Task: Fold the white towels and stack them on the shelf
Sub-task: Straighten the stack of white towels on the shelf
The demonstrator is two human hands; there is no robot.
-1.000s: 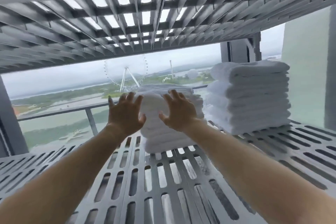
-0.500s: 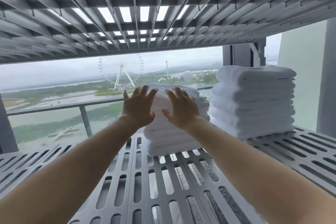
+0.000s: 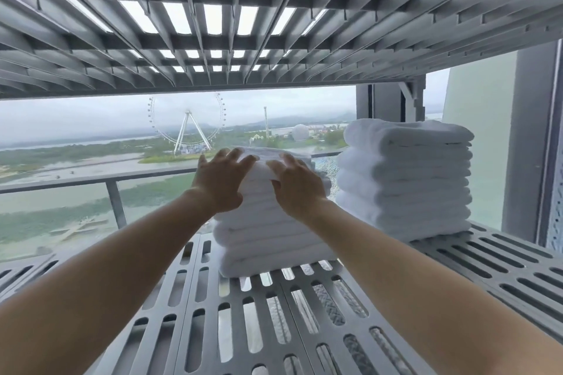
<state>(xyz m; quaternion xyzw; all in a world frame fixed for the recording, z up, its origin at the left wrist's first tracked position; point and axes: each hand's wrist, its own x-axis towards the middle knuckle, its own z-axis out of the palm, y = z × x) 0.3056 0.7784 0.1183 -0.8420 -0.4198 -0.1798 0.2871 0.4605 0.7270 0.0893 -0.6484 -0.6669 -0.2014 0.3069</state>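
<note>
- Reaching in from 7 and 5 o'clock, both forearms cross the slatted shelf (image 3: 243, 329) and converge on the near towel stack (image 3: 268, 240).
- Left hand (image 3: 221, 181): fingers extended and spread, palm against the stack's upper front, fingertips on the top towel's front edge. Nothing is gripped.
- Right hand (image 3: 297, 184): just beside the left, at its 3 o'clock. The fingers are extended and bend slightly over the same edge. Nothing is gripped.
- Change: one second ago the left hand overlapped the stack's 9 o'clock corner; it now lies further inward on the front face. The right hand remains in contact. No displacement of the stack on the shelf can be confirmed.
- Assessment: the top towel appears placed, and the hands are judged to be squaring and settling it. Release should follow.
- Second towel stack (image 3: 405, 179): at 3 o'clock of the near stack, taller, standing close beside it.
- Beyond, at 9 o'clock: a railing (image 3: 115, 201); at 11 o'clock, a Ferris wheel (image 3: 187, 125).
</note>
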